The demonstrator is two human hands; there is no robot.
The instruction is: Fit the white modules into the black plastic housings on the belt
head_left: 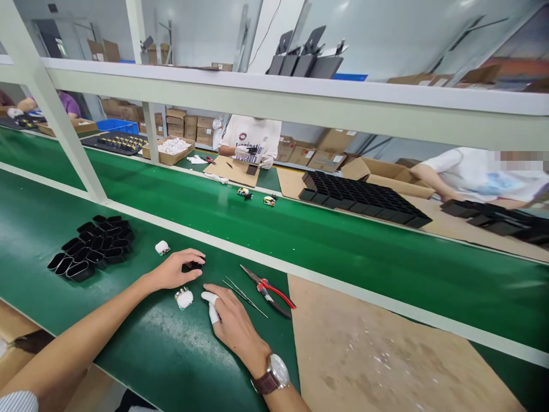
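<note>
My left hand (178, 270) curls its fingers and thumb around a small black oval housing (196, 264), partly hidden by the fingers. Close beside it, my right hand (235, 323) hovers low over the green table, fingers stretched forward and nothing visible in them. White finger cots cover two of its digits. Between my forearms lies a small circuit board with a white top (184, 298); a similar white-topped board (162, 248) sits beyond my left wrist. Tweezers (246, 297) and red-and-black long-nose pliers (268, 290) rest just right of my right hand.
Several black oval housings (92, 246) stand grouped at left. A brown board (386, 355) covers the bench at right. Two small circuit boards (269, 200) lie on the green conveyor (206, 209). Co-workers sit across it. A white shelf beam (274, 94) crosses overhead.
</note>
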